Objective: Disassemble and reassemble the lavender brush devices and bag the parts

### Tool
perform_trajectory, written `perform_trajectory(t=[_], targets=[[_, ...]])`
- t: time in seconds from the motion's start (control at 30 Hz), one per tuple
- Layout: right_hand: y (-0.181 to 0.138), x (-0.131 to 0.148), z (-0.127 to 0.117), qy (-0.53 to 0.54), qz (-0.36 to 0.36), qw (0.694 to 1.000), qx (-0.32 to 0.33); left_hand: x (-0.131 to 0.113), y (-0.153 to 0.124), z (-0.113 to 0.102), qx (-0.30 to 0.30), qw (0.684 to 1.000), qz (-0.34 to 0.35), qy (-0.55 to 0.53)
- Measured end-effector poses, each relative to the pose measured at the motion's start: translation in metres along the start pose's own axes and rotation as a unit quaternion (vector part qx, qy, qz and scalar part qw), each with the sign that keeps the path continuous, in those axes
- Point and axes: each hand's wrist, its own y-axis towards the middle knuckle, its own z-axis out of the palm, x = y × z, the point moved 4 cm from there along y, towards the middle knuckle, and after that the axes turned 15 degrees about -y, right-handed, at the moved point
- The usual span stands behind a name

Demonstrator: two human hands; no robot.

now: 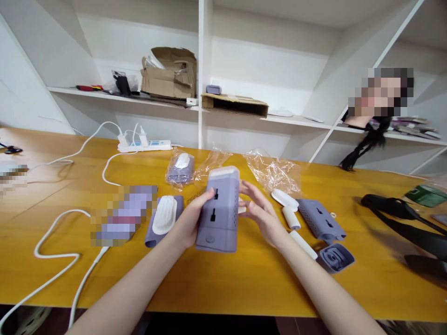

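Observation:
My left hand grips a lilac perforated plastic case with a pale cap, held upright above the wooden table. Its thumb lies on the case's front by two dark slots. My right hand hovers just right of the case, fingers spread and open, fingertips close to its side. A lilac part with a white oval piece lies left of my left hand. Right of my right hand lie a second lilac case, white cylinders and a lilac cap.
Clear plastic bags and a bagged lilac item lie behind my hands. A white power strip with cables sits at the back left. Black straps lie at the right. Shelves with cardboard boxes stand behind.

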Motion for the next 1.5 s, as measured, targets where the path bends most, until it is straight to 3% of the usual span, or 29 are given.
perform_trajectory(t=[0.1, 0.2, 0.37, 0.43, 0.5, 0.57, 0.67, 0.77, 0.9, 1.0, 1.07, 1.1, 1.2, 1.27, 1.5], targets=[[-0.004, 0.004, 0.016, 0.038, -0.002, 0.995, 0.094, -0.004, 0.001, 0.001, 0.006, 0.999, 0.034, -0.027], [-0.006, 0.007, 0.023, 0.057, 0.001, 0.994, 0.092, -0.004, -0.002, 0.009, 0.069, 0.996, 0.058, -0.011], [-0.003, 0.004, 0.005, 0.067, 0.075, 0.995, 0.027, -0.003, -0.007, 0.017, 0.135, 0.981, 0.109, 0.088], [-0.001, 0.004, -0.011, 0.026, 0.087, 0.996, -0.003, -0.005, -0.007, 0.015, 0.112, 0.974, 0.146, 0.132], [0.001, 0.006, -0.035, -0.078, 0.074, 0.99, -0.089, -0.01, -0.007, 0.011, 0.059, 0.961, 0.206, 0.174], [0.002, 0.009, -0.058, -0.225, 0.044, 0.954, -0.192, -0.014, -0.007, 0.008, 0.019, 0.945, 0.252, 0.209], [0.002, 0.008, -0.073, -0.336, 0.051, 0.91, -0.24, -0.015, -0.007, 0.006, 0.01, 0.935, 0.265, 0.235], [-0.001, 0.011, -0.064, -0.368, 0.012, 0.901, -0.229, -0.01, -0.007, 0.008, 0.032, 0.941, 0.239, 0.236], [-0.014, 0.028, -0.023, -0.474, -0.146, 0.853, -0.165, 0.001, -0.005, 0.014, 0.105, 0.955, 0.172, 0.217], [-0.021, 0.035, -0.004, -0.512, -0.204, 0.823, -0.137, -0.002, -0.004, 0.012, 0.11, 0.95, 0.178, 0.234], [-0.021, 0.035, -0.004, -0.512, -0.201, 0.822, -0.148, -0.009, -0.002, 0.009, 0.092, 0.923, 0.213, 0.307], [-0.02, 0.034, -0.007, -0.51, -0.19, 0.824, -0.157, -0.013, -0.001, 0.007, 0.073, 0.895, 0.246, 0.365], [-0.015, 0.026, -0.021, -0.504, -0.136, 0.831, -0.191, -0.023, 0.005, 0.006, -0.026, 0.758, 0.323, 0.565], [-0.011, 0.019, -0.031, -0.499, -0.091, 0.837, -0.205, -0.023, 0.015, 0.008, -0.089, 0.681, 0.292, 0.666], [0.001, 0.004, -0.046, -0.499, 0.002, 0.841, -0.209, -0.02, 0.073, 0.026, -0.152, 0.648, 0.231, 0.71]])
